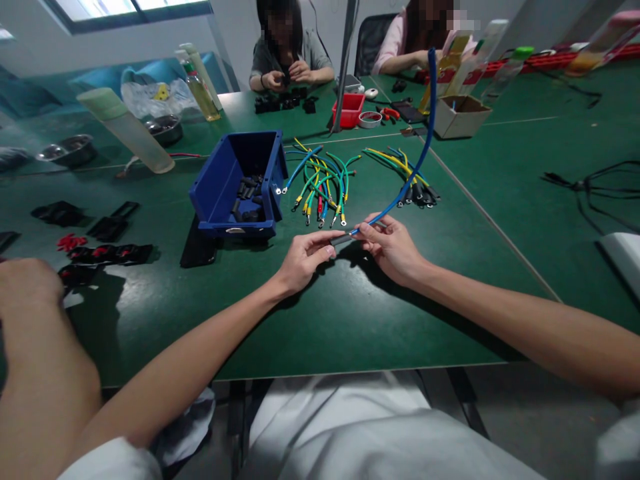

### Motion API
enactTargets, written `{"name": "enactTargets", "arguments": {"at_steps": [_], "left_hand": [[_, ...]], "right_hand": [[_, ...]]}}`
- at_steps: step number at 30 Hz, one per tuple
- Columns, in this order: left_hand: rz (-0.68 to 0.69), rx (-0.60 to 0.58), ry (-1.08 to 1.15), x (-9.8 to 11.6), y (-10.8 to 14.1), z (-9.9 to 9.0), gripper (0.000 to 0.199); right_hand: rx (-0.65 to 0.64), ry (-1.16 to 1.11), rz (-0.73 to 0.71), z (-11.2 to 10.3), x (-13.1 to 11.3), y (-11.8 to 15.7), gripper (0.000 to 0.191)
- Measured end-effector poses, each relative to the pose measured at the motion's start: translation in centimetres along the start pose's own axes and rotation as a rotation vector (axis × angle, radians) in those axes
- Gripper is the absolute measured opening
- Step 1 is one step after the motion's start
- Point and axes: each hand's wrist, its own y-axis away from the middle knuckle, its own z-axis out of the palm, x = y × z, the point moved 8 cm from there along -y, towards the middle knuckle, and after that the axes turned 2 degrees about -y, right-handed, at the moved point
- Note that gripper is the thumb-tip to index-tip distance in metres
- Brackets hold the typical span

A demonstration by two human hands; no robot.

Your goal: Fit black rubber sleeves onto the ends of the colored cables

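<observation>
Between the fingertips of my left hand (307, 259) is a short black sleeve (342, 239), a piece of tubing. My right hand (393, 248) pinches a blue wire (406, 185) close to its lower end, which meets the sleeve; whether it sits inside I cannot tell. The wire's free end curves up and away. Just beyond my hands lies a pile of yellow, green and blue wires (325, 177) with ring terminals. To its right, a second bunch of wires (400, 167) has black sleeves on the near ends. A blue bin (235, 230) to the left holds several black sleeves (247, 193).
Across the green table (300, 333) two people work with their hands. A red tray (349, 110), a cardboard box (460, 119) and several bottles stand towards the back. Black and red parts (103, 253) lie at left near another person's arm (40, 360). Black cables (595, 190) lie at right.
</observation>
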Motion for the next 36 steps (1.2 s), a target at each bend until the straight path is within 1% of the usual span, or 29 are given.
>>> {"name": "enactTargets", "arguments": {"at_steps": [7, 16, 28, 33, 36], "left_hand": [[0.012, -0.009, -0.002, -0.04, -0.11, 0.2, 0.039], [-0.006, -0.013, 0.004, -0.45, -0.1, 0.35, 0.04], [-0.014, -0.032, -0.009, -0.66, -0.01, 0.5, 0.039], [0.006, -0.041, -0.016, -0.29, -0.02, 0.62, 0.039], [-0.006, -0.038, -0.035, -0.28, -0.03, 0.62, 0.04]], "right_hand": [[0.005, 0.012, 0.0, -0.07, 0.05, -0.06, 0.037], [0.002, 0.015, -0.01, -0.07, 0.06, -0.08, 0.036], [-0.023, 0.024, -0.02, -0.03, 0.08, -0.11, 0.038], [0.007, 0.061, -0.038, -0.12, -0.1, 0.04, 0.038], [0.028, 0.088, -0.067, -0.19, -0.26, 0.16, 0.036]]}}
